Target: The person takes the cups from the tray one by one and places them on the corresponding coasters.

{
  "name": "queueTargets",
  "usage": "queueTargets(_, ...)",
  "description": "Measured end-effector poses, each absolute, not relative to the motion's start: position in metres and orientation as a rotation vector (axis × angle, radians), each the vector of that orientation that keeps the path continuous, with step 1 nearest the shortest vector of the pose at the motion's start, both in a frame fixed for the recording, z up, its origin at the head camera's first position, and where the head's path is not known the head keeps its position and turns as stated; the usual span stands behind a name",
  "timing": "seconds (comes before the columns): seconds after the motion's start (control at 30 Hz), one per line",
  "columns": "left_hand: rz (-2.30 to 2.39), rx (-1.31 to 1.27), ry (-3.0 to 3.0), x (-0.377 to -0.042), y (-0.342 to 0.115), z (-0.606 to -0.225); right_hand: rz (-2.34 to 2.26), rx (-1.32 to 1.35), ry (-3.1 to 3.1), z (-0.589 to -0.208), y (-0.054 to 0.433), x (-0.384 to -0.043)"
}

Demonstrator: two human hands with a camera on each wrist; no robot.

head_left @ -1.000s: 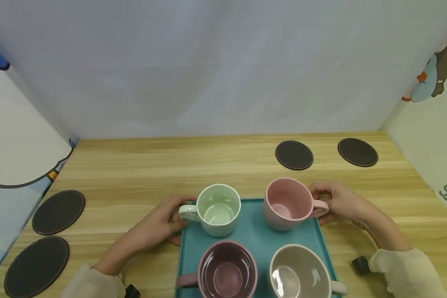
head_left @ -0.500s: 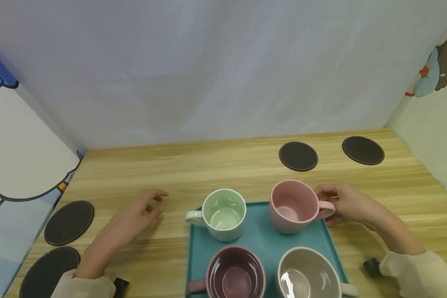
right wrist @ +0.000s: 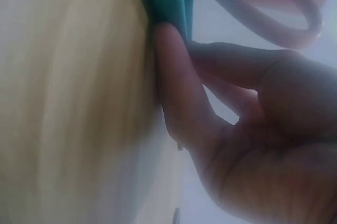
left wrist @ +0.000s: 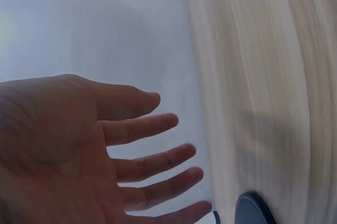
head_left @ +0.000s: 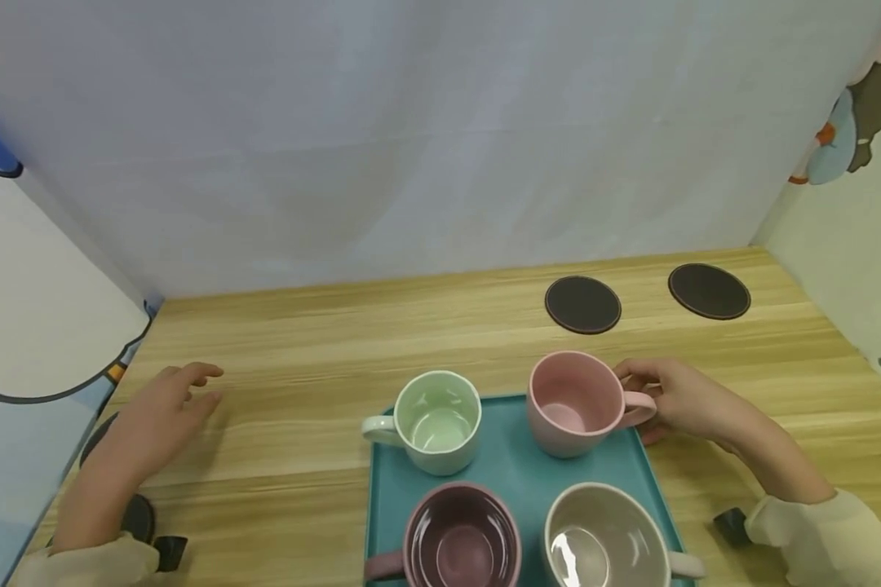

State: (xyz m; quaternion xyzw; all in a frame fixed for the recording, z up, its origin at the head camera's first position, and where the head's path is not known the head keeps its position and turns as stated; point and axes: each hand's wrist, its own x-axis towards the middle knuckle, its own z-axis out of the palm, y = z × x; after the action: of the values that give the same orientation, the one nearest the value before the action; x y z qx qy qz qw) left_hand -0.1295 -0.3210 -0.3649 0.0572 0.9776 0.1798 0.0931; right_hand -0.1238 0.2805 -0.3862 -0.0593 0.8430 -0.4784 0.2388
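Observation:
A teal tray (head_left: 501,473) sits at the front of the table with several mugs on it. A mint green mug (head_left: 440,424) stands back left and a pink mug (head_left: 567,424) back right. In front are a plum mug (head_left: 461,538) and a beige mug (head_left: 595,538). My right hand (head_left: 679,399) holds the tray's right edge beside the pink mug's handle; in the right wrist view the thumb and fingers meet the tray rim (right wrist: 171,3). My left hand (head_left: 150,428) is away from the tray at the far left, fingers spread with nothing in them.
Two dark round coasters (head_left: 582,305) lie at the back right of the wooden table (head_left: 301,342). At the left, dark coasters (head_left: 139,518) are partly covered by my left arm. A pale cloth wall (head_left: 440,163) closes off the back, and printed panels (head_left: 44,310) flank the sides.
My left hand has let go of the tray's left edge and moved left, over the left coasters. My right hand stays at the tray, and the mugs keep their places on it.

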Motion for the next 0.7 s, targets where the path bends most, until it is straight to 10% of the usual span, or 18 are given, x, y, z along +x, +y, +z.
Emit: queueTargets(0.7, 0.468, -0.113, 2.783, -0.136, -0.361, -0.387, -1.328, -0.166, 2.271, -0.393, 0.282, -0.128)
